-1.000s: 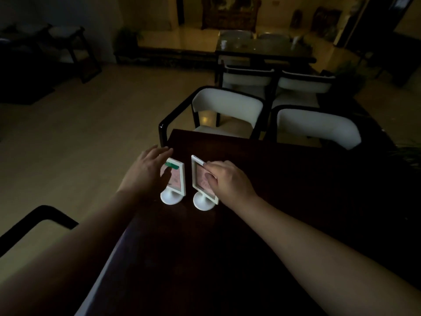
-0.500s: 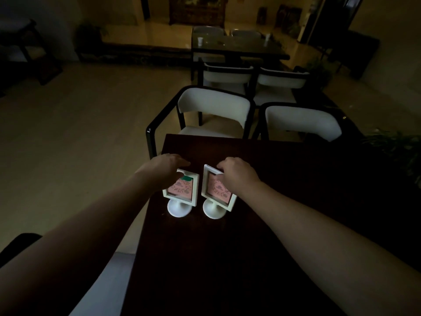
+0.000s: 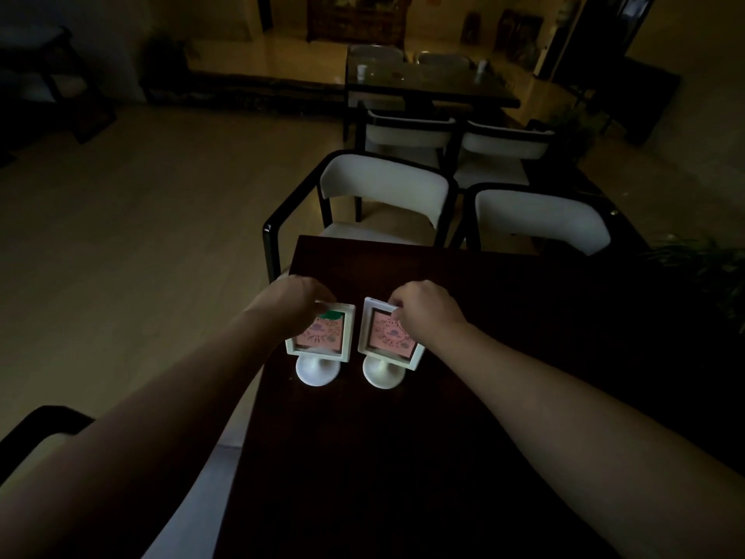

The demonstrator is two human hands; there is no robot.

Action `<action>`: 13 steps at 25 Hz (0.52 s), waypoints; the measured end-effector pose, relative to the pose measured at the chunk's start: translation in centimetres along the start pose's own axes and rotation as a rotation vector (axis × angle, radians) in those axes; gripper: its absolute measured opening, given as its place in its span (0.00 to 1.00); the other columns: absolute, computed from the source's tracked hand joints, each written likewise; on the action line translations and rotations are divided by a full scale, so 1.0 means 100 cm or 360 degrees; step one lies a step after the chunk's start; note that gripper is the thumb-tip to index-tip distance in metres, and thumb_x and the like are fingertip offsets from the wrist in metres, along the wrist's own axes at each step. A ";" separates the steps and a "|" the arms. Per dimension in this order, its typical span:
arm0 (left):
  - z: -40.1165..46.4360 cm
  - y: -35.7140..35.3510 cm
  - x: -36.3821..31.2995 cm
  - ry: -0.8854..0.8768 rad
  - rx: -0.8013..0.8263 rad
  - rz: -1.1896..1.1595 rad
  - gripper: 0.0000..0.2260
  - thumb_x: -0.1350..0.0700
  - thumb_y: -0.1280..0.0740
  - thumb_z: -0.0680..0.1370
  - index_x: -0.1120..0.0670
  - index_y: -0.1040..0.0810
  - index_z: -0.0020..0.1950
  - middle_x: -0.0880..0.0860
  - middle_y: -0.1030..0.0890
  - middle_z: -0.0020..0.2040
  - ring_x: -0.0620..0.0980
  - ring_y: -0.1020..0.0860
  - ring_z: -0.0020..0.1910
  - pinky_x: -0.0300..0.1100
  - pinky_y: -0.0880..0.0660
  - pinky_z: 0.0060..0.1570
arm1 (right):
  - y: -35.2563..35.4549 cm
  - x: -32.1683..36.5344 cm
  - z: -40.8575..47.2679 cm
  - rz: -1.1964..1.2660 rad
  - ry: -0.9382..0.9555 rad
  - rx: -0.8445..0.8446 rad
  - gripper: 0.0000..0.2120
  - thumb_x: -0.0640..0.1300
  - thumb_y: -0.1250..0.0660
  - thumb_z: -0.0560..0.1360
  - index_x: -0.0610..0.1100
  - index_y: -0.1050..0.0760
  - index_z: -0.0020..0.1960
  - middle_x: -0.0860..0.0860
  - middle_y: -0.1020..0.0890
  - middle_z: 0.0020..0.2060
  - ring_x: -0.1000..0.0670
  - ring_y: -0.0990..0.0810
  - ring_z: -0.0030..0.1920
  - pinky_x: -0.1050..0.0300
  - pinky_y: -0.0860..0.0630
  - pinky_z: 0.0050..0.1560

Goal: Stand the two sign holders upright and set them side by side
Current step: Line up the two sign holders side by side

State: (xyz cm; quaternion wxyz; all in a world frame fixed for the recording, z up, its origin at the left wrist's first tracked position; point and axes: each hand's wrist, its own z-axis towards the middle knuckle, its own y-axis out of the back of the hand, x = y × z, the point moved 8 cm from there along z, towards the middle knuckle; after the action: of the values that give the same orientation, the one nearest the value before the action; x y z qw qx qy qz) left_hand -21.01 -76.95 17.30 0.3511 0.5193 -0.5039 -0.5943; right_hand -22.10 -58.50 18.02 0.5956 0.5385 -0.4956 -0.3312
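Two white sign holders stand upright on round bases near the left edge of a dark wooden table [image 3: 463, 457]. The left sign holder [image 3: 322, 336] shows a pink card with a green patch at its top. The right sign holder [image 3: 389, 340] stands a small gap to its right and is turned slightly. My left hand [image 3: 292, 302] grips the top left of the left frame. My right hand [image 3: 425, 306] pinches the top edge of the right frame. Each hand hides the upper corner of its frame.
Two white-backed black chairs, the left chair [image 3: 383, 191] and the right chair [image 3: 540, 219], stand at the table's far edge. Behind them are more chairs and a second dark table [image 3: 427, 84]. A chair arm [image 3: 36, 421] shows at lower left. A plant [image 3: 701, 268] is on the right.
The two holders now face me more squarely and stand closer to parallel. Both hands have shifted from the frame faces to the top edges. The view has tilted.
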 end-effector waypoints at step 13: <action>0.002 -0.007 -0.008 -0.0020 0.0036 -0.0074 0.12 0.59 0.36 0.81 0.51 0.21 0.63 0.51 0.21 0.61 0.50 0.22 0.57 0.45 0.23 0.52 | 0.000 -0.010 -0.001 0.0050 -0.0027 0.0007 0.09 0.43 0.31 0.78 0.49 0.17 0.56 0.47 0.17 0.52 0.45 0.19 0.52 0.47 0.20 0.49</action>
State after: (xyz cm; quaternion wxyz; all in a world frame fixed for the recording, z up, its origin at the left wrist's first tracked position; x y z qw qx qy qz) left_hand -20.96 -75.95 16.84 0.3281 0.5311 -0.5005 -0.5998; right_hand -22.31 -57.53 17.76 0.5953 0.5291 -0.5097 -0.3253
